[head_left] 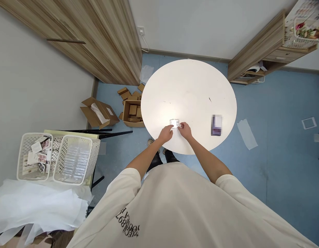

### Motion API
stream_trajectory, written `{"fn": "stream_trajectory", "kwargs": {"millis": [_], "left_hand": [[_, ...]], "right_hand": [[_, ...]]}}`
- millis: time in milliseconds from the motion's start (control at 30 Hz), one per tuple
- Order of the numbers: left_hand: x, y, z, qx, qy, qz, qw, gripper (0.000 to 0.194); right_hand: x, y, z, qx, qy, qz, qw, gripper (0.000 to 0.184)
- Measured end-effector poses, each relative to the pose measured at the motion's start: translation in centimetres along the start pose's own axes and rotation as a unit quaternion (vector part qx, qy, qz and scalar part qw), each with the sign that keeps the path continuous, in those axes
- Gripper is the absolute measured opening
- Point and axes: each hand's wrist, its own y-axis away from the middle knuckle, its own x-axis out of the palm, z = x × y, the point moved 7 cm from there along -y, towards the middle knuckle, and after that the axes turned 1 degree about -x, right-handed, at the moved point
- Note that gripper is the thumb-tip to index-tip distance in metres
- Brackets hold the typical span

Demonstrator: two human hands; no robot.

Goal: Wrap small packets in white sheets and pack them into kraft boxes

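Observation:
A small clear, flat rectangular case point(174, 122) with a whitish inside lies near the front edge of the round white table point(190, 86). My left hand point(166, 134) is closed at its lower left corner, with the thumb on the edge. At the right edge of the case, my right hand point(185, 130) has its fingers bent and pinched against it. Dark print shows faintly on the case's right part. Farther right on the table lies a purple and white item point(216, 125), pixelated so its kind cannot be made out.
Left of the table, an open carton point(126, 113) holds small brown boxes, with more boxes around it. Another open carton point(99, 113) stands nearby. White baskets hold printed cards point(37, 155) and clear plastic cases point(75, 160). A wooden cabinet point(105, 41) rises behind.

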Motion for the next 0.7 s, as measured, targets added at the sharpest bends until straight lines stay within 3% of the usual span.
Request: {"fn": "stream_trajectory", "kwargs": {"millis": [500,567,700], "left_hand": [[2.1,0.0,0.5,0.057,-0.067,0.020,0.996,0.055],[2.2,0.1,0.5,0.059,-0.073,0.023,0.995,0.056],[1.7,0.6,0.2,0.082,-0.074,0.025,0.994,0.057]], "right_hand": [[0.7,-0.5,-0.4,0.021,0.067,0.001,0.998,0.033],[0.6,0.0,0.1,-0.013,0.086,-0.013,0.996,0.033],[0.8,1.8,2.3,-0.162,0.156,-0.019,0.974,0.028]]}}
